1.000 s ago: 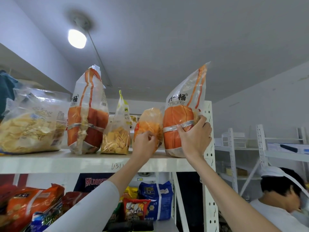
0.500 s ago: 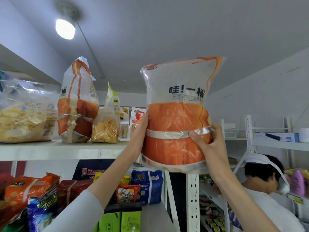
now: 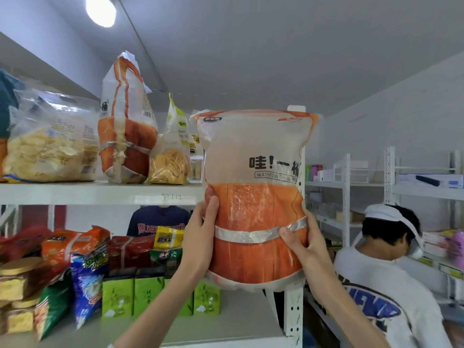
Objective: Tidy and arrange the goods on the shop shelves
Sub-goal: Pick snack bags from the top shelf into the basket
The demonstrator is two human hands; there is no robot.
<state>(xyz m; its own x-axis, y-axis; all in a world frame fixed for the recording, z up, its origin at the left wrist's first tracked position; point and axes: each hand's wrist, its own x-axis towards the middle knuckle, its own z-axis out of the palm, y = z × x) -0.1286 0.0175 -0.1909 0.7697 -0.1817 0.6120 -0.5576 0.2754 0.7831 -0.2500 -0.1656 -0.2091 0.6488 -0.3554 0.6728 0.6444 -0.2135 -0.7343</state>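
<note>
Left hand (image 3: pixel 198 237), right hand (image 3: pixel 301 244) (mine) clasp orange bag (image 3: pixel 253 197) upright; twin bag (image 3: pixel 125 126) on top shelf (image 3: pixel 100 193), ten o'clock.

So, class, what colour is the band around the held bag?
Silver band on the bag, head view.

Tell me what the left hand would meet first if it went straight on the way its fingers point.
Probably the front edge of the top shelf, just above the thumb of the left hand, which grips the orange bag by its side. Depth is unclear; it may pass in front.
</note>
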